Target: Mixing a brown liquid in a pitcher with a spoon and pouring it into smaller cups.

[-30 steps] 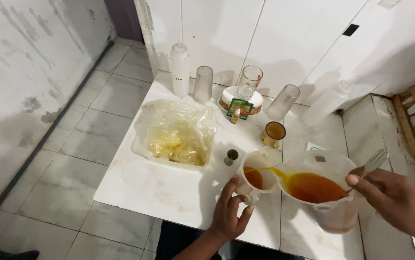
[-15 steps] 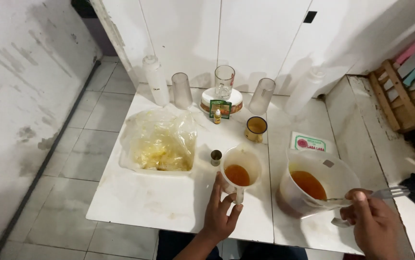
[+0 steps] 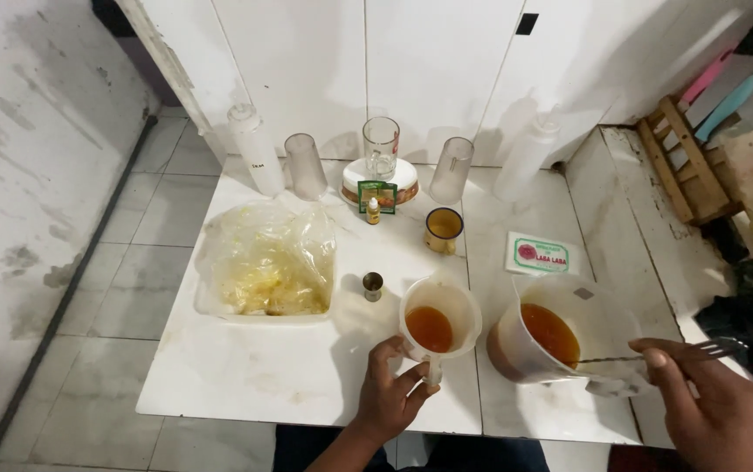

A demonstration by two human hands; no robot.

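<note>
A small white jug (image 3: pixel 440 325) of amber liquid is gripped at its handle by the left hand (image 3: pixel 391 395), on the white surface (image 3: pixel 307 385). A fork (image 3: pixel 656 357) over the larger jug (image 3: pixel 544 343) is pinched by the right hand (image 3: pixel 710 409). The open-topped jug is judged light, rigid and easily spilled; the handle is best held.

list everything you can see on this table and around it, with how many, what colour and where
small jug: 1, white, amber liquid, front centre
large jug: 1, white, amber liquid, front right
fork: 1, metal, over large jug
tray: 1, white, yellowish contents under clear plastic, left
tiny cup: 1, dark, beside tray
mug: 1, yellow, centre
glasses: 3, clear, back row
squeeze bottles: 2, translucent, back
packet: 1, white, right
wooden rack: 1, far right
left hand: holds small jug's handle
right hand: holds fork
</note>
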